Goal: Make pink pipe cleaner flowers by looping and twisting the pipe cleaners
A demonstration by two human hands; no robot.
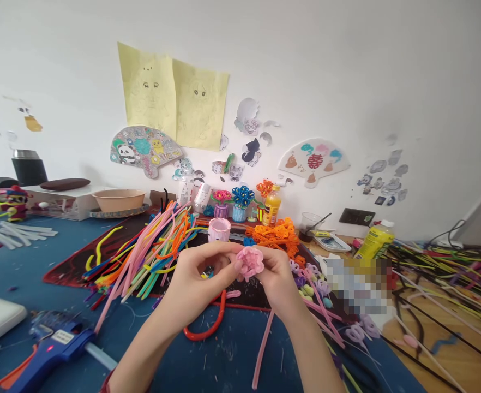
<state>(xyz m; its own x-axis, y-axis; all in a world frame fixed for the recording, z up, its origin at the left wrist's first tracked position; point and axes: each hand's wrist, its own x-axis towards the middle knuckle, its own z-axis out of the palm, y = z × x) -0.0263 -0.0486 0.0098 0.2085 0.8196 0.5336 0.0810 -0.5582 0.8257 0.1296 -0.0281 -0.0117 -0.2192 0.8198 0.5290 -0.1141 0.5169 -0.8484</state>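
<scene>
A pink pipe-cleaner flower (250,262) with curled petals is held up between both hands over the mat. My left hand (210,267) pinches it from the left with thumb and forefinger. From the right, my right hand (277,268) closes on the same flower; its fingertips are partly hidden behind the petals. Just beyond the hands stands a small pink pot (219,229). A red curved loop (205,333) lies below the left wrist. One loose pink pipe cleaner (263,352) lies on the blue surface between the forearms.
A heap of coloured pipe cleaners (142,245) is at left, orange looped pieces (279,234) at right. A blue glue gun (56,349) with a red light lies front left. Finished potted flowers (242,197) and an orange drink bottle (272,206) stand by the wall.
</scene>
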